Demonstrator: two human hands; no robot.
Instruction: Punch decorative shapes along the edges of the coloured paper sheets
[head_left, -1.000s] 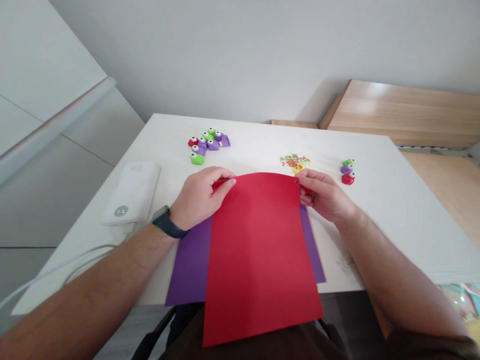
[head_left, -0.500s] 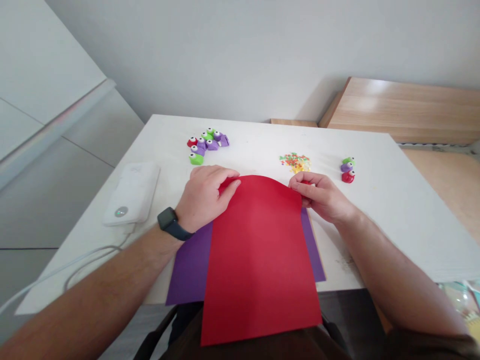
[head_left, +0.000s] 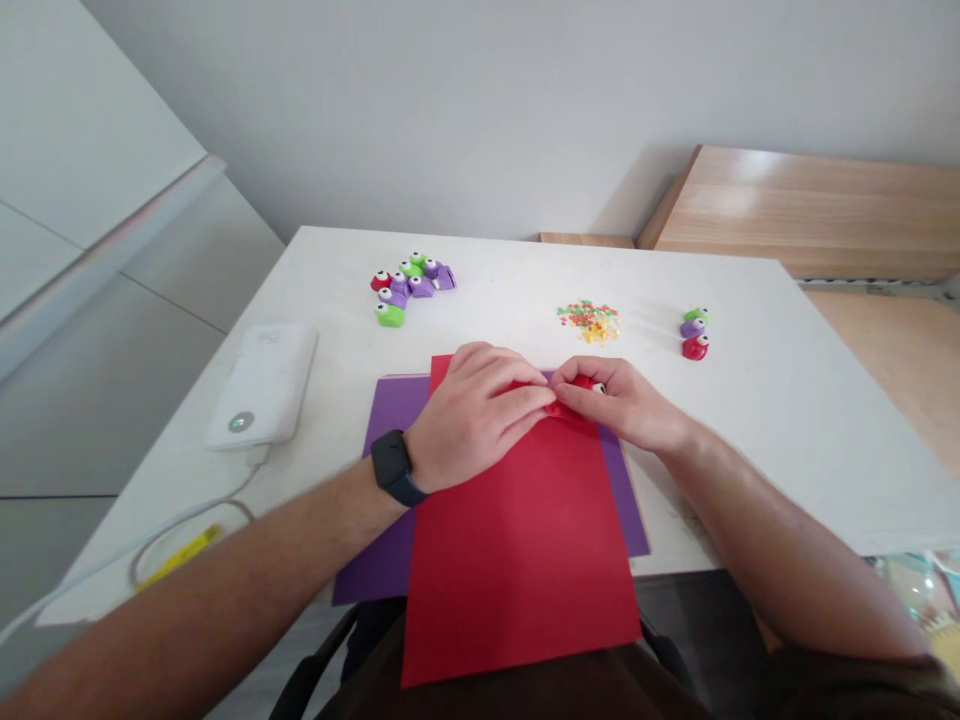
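A sheet of red paper point(head_left: 517, 560) lies over a purple sheet point(head_left: 382, 540), its near end hanging past the table edge. At its far right corner, my right hand point(head_left: 611, 400) is closed around a small red craft punch point(head_left: 581, 383) with a bulging white eye. My left hand point(head_left: 487, 405), a dark watch on its wrist, reaches across the paper. Its fingers are bent together at the paper's far edge, with their tips touching the punch. The fingers hide where paper and punch meet.
Several green, purple and red eyed punches point(head_left: 420, 285) sit at the back left, with three more point(head_left: 695, 335) at the right. Small coloured paper cutouts point(head_left: 590, 322) lie between them. A white power bank point(head_left: 266, 385) with a cable and a yellow object point(head_left: 180, 558) are at the left.
My left hand has moved right from the paper's far left corner to meet my right hand. The red punch has come left a little, and the paper's far edge has flattened down.
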